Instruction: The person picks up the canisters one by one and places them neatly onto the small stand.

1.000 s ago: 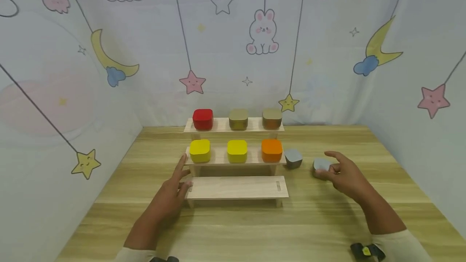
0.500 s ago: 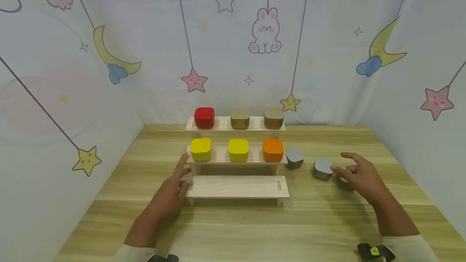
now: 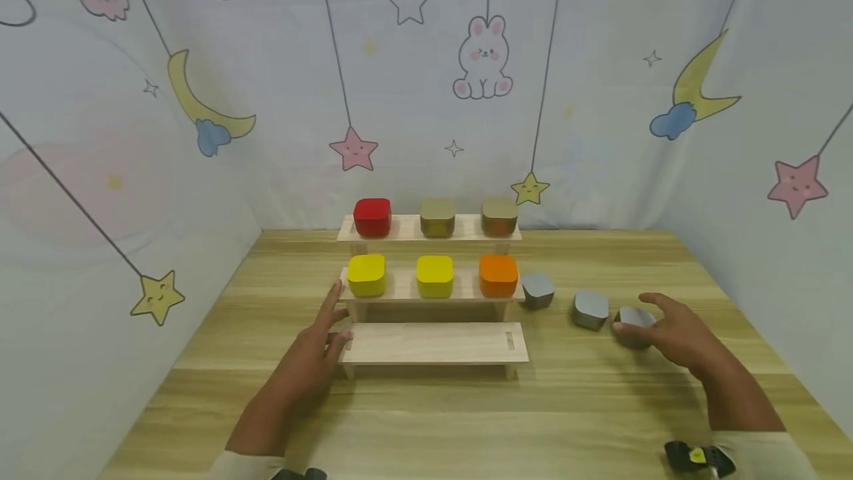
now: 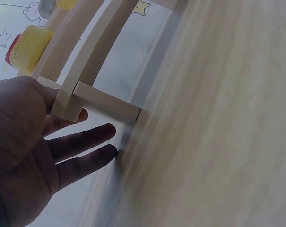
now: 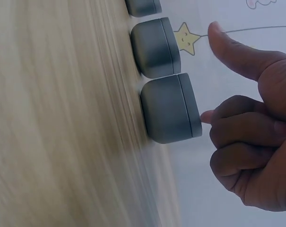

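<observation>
A three-step wooden display rack (image 3: 433, 343) stands on the table. My left hand (image 3: 313, 350) rests against its left end, thumb at the bottom step and forefinger at the middle one; in the left wrist view the other fingers (image 4: 81, 144) stretch out straight beside the rack's leg. Three small grey lidded containers (image 3: 590, 310) run in a slanting row right of the rack. Over the rightmost grey container (image 3: 633, 326) is my right hand (image 3: 680, 335), thumb and forefinger apart. In the right wrist view its remaining fingers (image 5: 249, 130) are curled, and one fingertip is at the lid.
The middle step carries two yellow containers (image 3: 435, 276) and an orange one (image 3: 498, 275). On the top step are a red container (image 3: 372, 218) and two dull gold ones (image 3: 437, 218). A printed cloth (image 3: 400, 95) encloses the table (image 3: 426, 421) at the back and sides.
My right hand has moved rightward from the middle grey container to the rightmost one, uncovering the middle one. My left hand has stayed at the rack.
</observation>
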`<state>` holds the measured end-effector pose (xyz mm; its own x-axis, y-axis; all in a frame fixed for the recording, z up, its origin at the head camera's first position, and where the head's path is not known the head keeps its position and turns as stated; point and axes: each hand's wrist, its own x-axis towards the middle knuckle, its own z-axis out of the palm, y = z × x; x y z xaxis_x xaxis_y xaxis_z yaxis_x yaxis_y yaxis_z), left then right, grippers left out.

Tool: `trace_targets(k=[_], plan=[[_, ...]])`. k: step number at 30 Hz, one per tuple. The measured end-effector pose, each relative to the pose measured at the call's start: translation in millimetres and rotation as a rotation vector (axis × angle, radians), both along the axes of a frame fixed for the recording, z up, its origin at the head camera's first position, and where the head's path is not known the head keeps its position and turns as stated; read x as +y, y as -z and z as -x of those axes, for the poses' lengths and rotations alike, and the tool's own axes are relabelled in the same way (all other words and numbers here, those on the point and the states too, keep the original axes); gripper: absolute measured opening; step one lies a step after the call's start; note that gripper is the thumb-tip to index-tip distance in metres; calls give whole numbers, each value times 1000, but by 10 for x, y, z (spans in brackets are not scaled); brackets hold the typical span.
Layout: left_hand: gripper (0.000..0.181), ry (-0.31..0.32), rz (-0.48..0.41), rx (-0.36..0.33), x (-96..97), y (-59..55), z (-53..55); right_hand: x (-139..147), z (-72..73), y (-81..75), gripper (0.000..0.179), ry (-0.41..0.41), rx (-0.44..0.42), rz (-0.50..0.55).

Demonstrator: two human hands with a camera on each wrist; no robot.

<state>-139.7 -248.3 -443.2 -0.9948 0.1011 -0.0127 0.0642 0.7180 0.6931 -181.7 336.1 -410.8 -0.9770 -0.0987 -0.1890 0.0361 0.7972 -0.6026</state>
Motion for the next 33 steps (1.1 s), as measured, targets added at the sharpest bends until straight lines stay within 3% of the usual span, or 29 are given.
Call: trace_targets(k=[17, 23, 33], plan=[[91, -17, 16, -21, 12, -9, -16, 218, 59, 158, 106, -69, 11, -67], [91, -15, 20, -15, 16, -2, -16, 264, 83, 234, 98, -101, 35, -30], [91, -2, 17, -4, 7, 9, 15, 303, 112, 286, 90, -86, 20, 32]])
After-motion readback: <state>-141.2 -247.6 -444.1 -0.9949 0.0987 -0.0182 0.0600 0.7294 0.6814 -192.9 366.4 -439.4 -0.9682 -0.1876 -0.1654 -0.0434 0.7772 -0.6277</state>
